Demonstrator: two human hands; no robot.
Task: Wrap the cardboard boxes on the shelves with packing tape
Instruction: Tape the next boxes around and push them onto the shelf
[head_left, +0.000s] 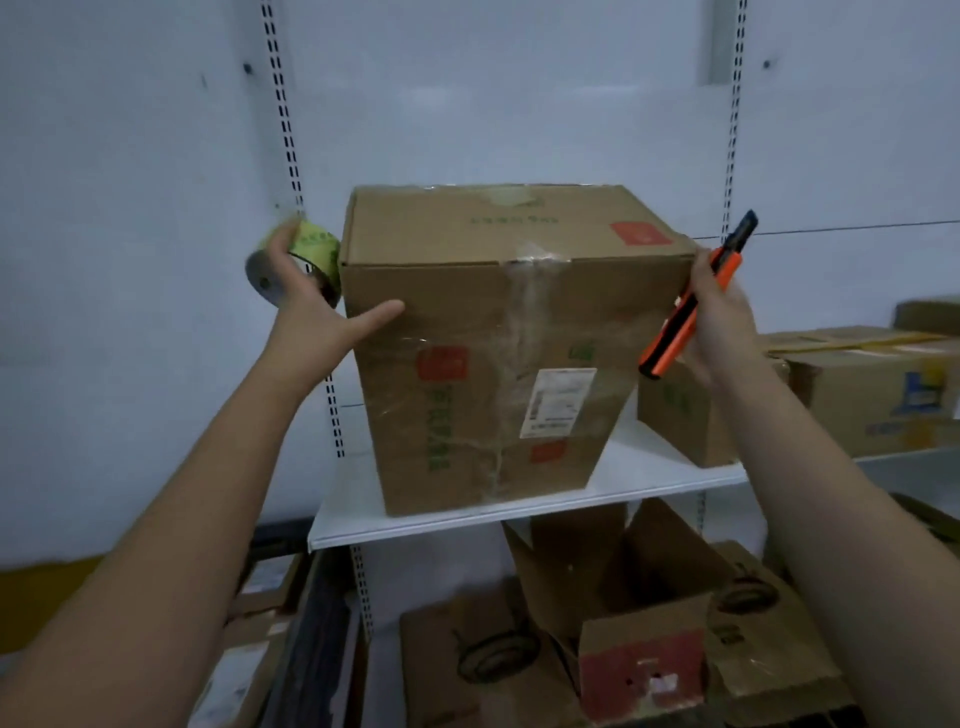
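Bare hands flank creased cardboard box (483, 353), gripping tape roll (301, 262), orange cutter (696, 301).

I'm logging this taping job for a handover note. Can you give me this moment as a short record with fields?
box: large cardboard box on the white shelf, old clear tape down its front
left hand: left hand holds the tape roll beside the box's left edge, thumb on the front face
right hand: right hand holds an orange utility knife at the box's right edge
nearby: more boxes right and below

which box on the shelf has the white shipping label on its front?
The big box between both hands, standing at the shelf's front edge. The smaller box behind shows no label.
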